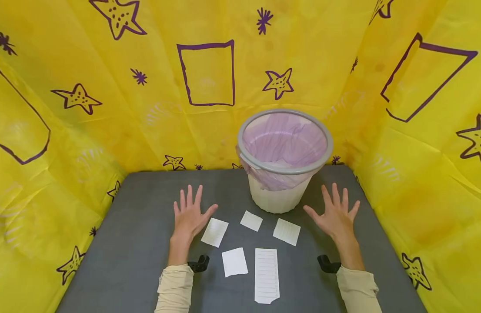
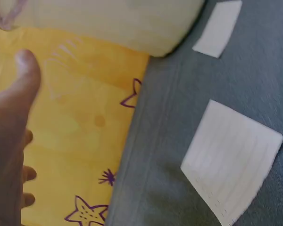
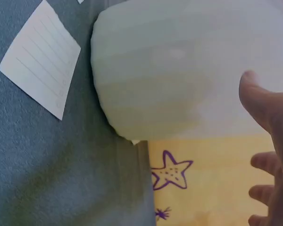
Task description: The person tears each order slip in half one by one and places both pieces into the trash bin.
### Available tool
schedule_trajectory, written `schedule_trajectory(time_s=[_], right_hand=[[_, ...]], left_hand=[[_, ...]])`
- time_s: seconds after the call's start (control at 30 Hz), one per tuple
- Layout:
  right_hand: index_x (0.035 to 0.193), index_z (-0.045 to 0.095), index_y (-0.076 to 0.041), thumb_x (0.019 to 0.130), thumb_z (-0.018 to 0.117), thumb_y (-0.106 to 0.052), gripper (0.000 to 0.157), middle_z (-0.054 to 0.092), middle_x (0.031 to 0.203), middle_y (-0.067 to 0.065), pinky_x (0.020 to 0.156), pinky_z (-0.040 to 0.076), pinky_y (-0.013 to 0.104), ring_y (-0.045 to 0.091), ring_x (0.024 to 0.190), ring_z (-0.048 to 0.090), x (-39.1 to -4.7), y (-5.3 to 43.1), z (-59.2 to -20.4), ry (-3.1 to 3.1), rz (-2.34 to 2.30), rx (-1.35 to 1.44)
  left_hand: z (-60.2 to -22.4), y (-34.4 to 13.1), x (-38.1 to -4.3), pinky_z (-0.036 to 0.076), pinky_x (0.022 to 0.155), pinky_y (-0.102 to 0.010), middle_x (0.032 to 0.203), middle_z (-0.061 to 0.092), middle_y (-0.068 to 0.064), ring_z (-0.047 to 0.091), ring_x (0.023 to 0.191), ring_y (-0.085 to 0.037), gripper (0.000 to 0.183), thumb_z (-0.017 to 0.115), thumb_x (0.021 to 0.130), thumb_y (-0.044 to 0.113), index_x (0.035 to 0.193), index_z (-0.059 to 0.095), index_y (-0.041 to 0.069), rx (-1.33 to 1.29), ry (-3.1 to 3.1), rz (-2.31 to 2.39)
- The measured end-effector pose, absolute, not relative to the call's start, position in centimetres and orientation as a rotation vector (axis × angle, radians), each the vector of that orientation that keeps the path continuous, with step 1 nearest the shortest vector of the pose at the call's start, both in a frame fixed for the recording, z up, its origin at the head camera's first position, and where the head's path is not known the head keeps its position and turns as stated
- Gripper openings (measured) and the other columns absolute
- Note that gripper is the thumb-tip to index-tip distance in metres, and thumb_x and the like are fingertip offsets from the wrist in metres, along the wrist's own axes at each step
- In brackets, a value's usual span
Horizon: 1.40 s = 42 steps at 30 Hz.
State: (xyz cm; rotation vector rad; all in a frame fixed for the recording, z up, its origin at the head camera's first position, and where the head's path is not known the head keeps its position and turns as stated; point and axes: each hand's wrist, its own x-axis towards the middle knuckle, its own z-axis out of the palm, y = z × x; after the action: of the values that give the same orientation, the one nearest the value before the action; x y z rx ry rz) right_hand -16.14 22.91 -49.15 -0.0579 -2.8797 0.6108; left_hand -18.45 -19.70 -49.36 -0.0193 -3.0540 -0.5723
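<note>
Both hands are held with fingers spread and hold nothing. My left hand point(image 1: 189, 217) is just left of a lined paper piece point(image 1: 215, 232). On the other side, my right hand point(image 1: 336, 215) is beside a white trash can point(image 1: 279, 195) with a grey rim and a purple liner bag. Between the hands lie a small paper piece point(image 1: 251, 221) and a lined one point(image 1: 287, 231) near the can's base. Closer to me are a blank-looking paper piece point(image 1: 235, 262) and a long lined strip point(image 1: 267, 276) with a notched lower end.
A dark grey table point(image 1: 138, 243) carries the papers and the can. Yellow cloth point(image 1: 154, 91) with purple star and frame drawings surrounds it at the back and both sides. Black wrist cameras point(image 1: 199, 264) sit at the inner side of each wrist.
</note>
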Motion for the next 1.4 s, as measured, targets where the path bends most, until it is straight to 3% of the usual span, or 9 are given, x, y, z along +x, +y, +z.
schedule_trajectory(time_s=[0.27,1.0,1.4], right_hand=[[0.146,0.04,-0.01,0.083,0.064,-0.059,0.083,0.033,0.153,0.025,0.103,0.026,0.073,0.05,0.138,0.03,-14.5,20.1,-50.6,-2.763,0.619,-0.027],[0.141,0.048,-0.012,0.077,0.069,-0.059,0.082,0.042,0.149,0.02,0.104,0.029,0.071,0.044,0.136,0.038,-12.3,14.7,-51.9,-2.797,0.568,0.061],[0.14,0.05,-0.015,0.077,0.068,-0.06,0.079,0.051,0.142,0.019,0.103,0.033,0.069,0.042,0.132,0.045,-11.2,10.0,-52.3,-2.76,0.544,0.261]], left_hand=[[-49.4,-17.4,-15.8,0.008,0.114,-0.069,0.164,0.006,-0.018,0.002,0.15,-0.043,0.089,0.046,0.089,0.07,0.157,0.014,0.022,0.078,-3.051,-0.665],[-50.5,-13.8,-12.5,0.014,0.114,-0.068,0.162,0.017,-0.018,0.011,0.15,-0.041,0.084,0.049,0.089,0.067,0.154,0.025,0.019,0.025,-3.028,-0.705],[-50.0,-12.3,-11.9,0.024,0.114,-0.062,0.155,0.034,-0.02,0.027,0.145,-0.042,0.078,0.053,0.09,0.061,0.149,0.036,0.014,-0.147,-3.028,-0.666]])
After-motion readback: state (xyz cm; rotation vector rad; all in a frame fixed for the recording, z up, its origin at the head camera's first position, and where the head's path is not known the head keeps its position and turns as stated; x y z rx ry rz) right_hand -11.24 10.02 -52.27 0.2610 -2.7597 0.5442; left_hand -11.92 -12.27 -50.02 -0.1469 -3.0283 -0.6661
